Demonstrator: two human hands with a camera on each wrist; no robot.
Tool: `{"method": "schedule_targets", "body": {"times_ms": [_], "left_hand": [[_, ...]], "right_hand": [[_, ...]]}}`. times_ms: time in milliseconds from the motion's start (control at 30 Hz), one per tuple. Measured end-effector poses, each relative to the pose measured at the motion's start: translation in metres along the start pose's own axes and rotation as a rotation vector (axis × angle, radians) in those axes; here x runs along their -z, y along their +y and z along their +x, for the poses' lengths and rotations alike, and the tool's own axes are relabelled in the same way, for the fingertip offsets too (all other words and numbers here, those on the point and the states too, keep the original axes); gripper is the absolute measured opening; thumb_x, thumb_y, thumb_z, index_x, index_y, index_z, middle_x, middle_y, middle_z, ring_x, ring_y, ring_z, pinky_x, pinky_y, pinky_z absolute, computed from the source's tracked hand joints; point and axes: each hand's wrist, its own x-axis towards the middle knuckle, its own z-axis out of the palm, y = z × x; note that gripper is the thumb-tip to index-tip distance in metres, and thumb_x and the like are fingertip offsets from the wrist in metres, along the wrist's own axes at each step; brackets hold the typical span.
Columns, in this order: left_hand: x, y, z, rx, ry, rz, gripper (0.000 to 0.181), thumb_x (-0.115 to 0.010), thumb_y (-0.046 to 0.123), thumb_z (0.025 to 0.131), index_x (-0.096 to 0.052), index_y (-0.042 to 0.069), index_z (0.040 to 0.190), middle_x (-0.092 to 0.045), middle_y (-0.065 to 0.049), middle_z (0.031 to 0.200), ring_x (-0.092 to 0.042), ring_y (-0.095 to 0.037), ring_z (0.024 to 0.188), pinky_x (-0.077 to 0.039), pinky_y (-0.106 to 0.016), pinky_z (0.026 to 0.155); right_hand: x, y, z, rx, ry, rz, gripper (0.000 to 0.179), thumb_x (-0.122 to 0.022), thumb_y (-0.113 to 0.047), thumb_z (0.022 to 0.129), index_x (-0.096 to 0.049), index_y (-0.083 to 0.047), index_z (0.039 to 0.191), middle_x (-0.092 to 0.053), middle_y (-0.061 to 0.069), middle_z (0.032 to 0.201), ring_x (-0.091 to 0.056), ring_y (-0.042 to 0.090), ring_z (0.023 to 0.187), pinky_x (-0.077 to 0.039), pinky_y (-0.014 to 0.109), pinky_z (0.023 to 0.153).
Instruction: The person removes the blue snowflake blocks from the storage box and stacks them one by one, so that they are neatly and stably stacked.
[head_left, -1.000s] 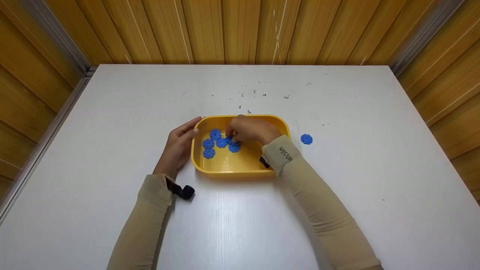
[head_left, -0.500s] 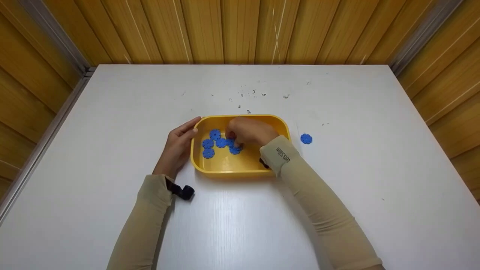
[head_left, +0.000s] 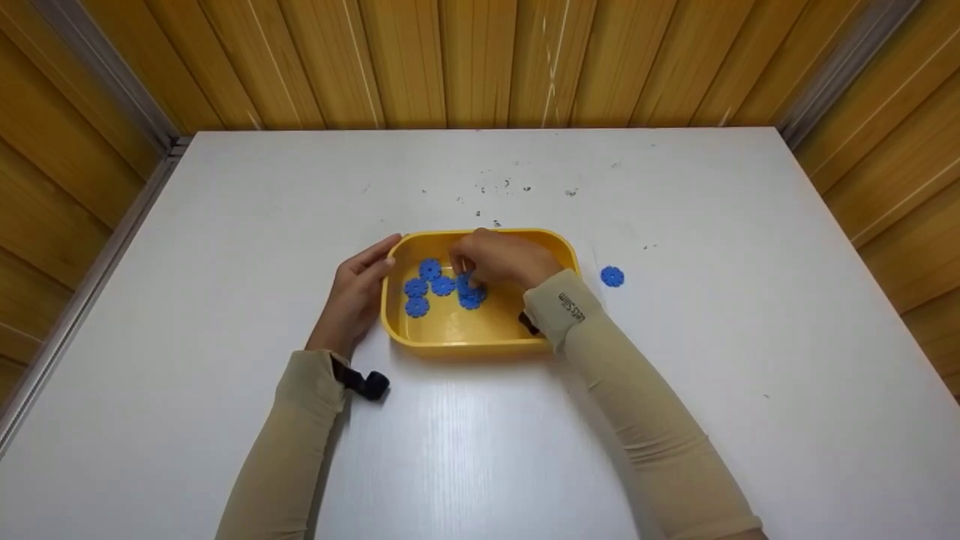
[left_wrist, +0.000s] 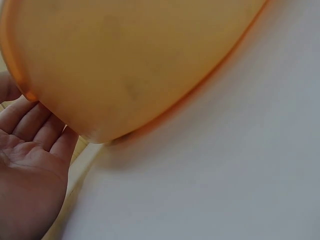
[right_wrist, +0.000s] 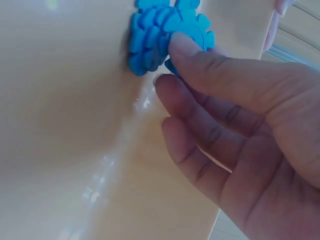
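A shallow yellow plastic bin stands in the middle of the table. My left hand holds its left end, thumb at the rim and fingers along the outer wall; the left wrist view shows the palm beside that wall. Inside the bin, my right hand pinches a blue notched plastic disc between thumb and fingers, above a small overlapping stack of similar discs. Left of the stack, several loose blue discs lie flat on the bin floor. Some fingertips are hidden behind the held disc.
One blue disc lies on the white table to the right of the bin. Dark specks mark the tabletop behind the bin. Wood-patterned panels rise at the back and both sides.
My right hand has stayed over the same part of the bin, shifting slightly. The disc in its fingers has tilted up into clearer view above the stack. The left hand keeps its place.
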Motion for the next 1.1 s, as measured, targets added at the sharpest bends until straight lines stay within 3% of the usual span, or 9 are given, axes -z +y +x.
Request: {"method": "schedule_targets", "body": {"times_ms": [200,367,667,1100], "left_hand": [[0.001,0.001,0.000,0.007,-0.002,0.001,0.046,-0.054,0.006,0.096,-0.048,0.005,0.141,-0.045,-0.007,0.148,-0.038,-0.015,0.140,-0.034,-0.027,0.115],[0.002,0.001,-0.001,0.000,-0.013,-0.009,0.046,-0.054,0.005,0.096,-0.046,0.004,0.142,-0.044,-0.008,0.149,-0.039,-0.015,0.139,-0.036,-0.026,0.113],[0.002,0.001,-0.001,-0.016,-0.019,0.002,0.046,-0.053,0.005,0.096,-0.045,0.003,0.142,-0.044,-0.009,0.149,-0.038,-0.016,0.140,-0.034,-0.026,0.114],[0.002,0.002,-0.002,0.002,0.000,-0.010,0.046,-0.053,0.004,0.096,-0.046,0.004,0.141,-0.047,-0.006,0.147,-0.041,-0.013,0.138,-0.037,-0.024,0.112]], "right_hand": [[0.002,0.000,-0.001,-0.002,-0.007,0.068,0.011,-0.061,-0.007,0.092,-0.067,-0.013,0.098,-0.061,0.004,0.095,-0.057,0.020,0.086,-0.052,0.026,0.077],[0.004,-0.001,-0.003,0.044,0.000,0.084,0.015,-0.055,-0.003,0.093,-0.067,-0.010,0.098,-0.061,0.007,0.094,-0.055,0.021,0.083,-0.049,0.024,0.071],[0.017,-0.001,-0.012,0.063,0.007,0.062,0.013,-0.060,-0.008,0.093,-0.069,-0.010,0.103,-0.066,0.005,0.097,-0.056,0.020,0.085,-0.054,0.026,0.080],[0.037,0.009,-0.040,0.116,0.126,0.113,0.013,-0.062,-0.006,0.092,-0.070,-0.006,0.102,-0.070,0.006,0.097,-0.060,0.019,0.084,-0.055,0.030,0.079]]}}
